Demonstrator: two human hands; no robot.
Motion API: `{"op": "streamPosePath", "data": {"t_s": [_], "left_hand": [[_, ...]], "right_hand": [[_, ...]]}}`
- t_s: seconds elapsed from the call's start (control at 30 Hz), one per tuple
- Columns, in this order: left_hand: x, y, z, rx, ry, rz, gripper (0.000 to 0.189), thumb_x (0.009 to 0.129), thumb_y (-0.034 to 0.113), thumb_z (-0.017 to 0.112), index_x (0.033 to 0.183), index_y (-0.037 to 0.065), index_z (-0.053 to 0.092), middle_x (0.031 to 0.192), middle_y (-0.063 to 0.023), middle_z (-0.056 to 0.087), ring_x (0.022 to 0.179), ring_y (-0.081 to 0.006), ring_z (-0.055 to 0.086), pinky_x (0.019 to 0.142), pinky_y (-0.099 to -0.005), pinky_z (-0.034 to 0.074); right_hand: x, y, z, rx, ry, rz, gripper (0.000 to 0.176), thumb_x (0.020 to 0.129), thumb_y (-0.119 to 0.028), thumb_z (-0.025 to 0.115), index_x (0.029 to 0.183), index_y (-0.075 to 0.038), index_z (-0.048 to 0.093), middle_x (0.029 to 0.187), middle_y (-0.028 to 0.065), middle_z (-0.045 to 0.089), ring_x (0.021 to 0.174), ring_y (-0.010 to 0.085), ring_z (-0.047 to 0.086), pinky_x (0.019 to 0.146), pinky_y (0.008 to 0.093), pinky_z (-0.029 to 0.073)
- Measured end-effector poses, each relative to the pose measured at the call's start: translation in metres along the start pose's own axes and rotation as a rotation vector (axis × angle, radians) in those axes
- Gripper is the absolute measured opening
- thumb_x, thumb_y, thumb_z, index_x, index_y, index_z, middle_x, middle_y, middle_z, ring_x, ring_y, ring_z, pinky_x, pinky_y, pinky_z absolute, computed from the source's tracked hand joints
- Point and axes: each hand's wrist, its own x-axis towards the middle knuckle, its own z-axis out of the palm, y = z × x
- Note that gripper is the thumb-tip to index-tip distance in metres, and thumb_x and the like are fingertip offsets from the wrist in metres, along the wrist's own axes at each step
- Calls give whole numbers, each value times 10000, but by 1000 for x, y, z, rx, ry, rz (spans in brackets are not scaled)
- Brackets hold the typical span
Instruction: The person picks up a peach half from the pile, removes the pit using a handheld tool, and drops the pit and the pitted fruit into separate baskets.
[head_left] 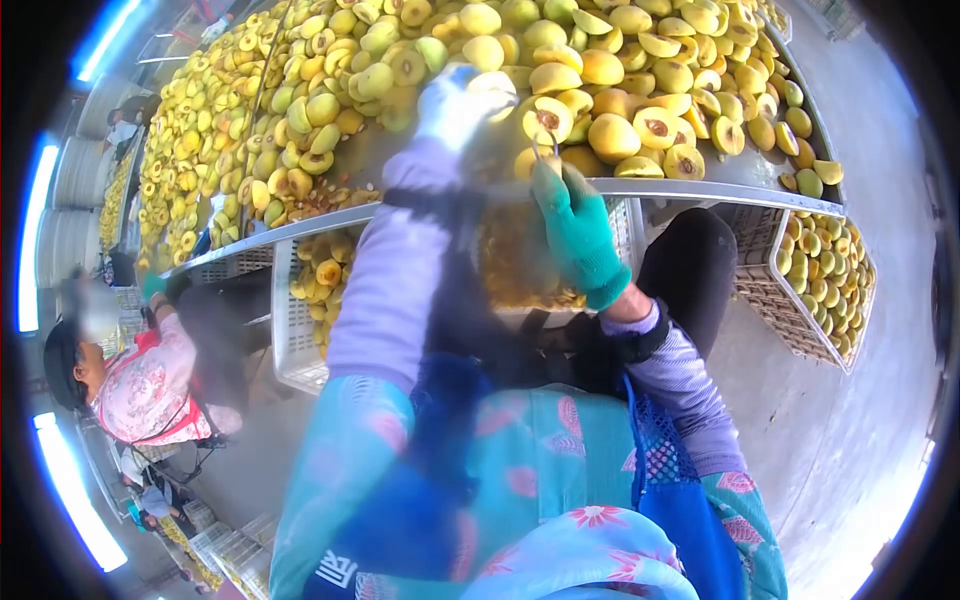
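My left hand (pixel 462 108), in a white glove, reaches over the fruit on the metal table and is smeared by motion. A pale yellow peach half (pixel 492 92) lies right at its fingers; whether they grip it I cannot tell. My right hand (pixel 578 225), in a green glove, is closed at the table's near edge around a small metal pitting tool (pixel 545 150). The thin tip of the tool points up, overlapping a cut peach half (pixel 548 120) that shows its brown pit cavity. Many more peach halves (pixel 655 128) are heaped around both hands.
Below the table edge (pixel 700 188) stand a white crate (pixel 290 340) of peach halves and a container (pixel 520 265) with yellow bits. A crate of fruit (pixel 820 285) is at the right. Another person (pixel 150 380) sits at the left along the same table.
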Motion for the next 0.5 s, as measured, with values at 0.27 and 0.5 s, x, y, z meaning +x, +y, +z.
{"op": "streamPosePath", "data": {"t_s": [0.27,0.5], "left_hand": [[-105,7,-32,219,-88,377,256,947,180,495,1079,-18,591,971,-77,645,888,-173,603,798,-306,474],[-125,-1,-41,-306,-14,-105,322,903,207,565,1160,14,589,1049,-80,634,964,-175,586,856,-272,449]], "right_hand": [[5,-27,36,-32,-115,24,301,924,-297,523,918,2,554,675,237,568,638,359,583,568,439,437],[12,-26,39,57,7,140,249,942,-242,503,887,-5,557,647,186,537,576,337,545,540,413,414]]}}
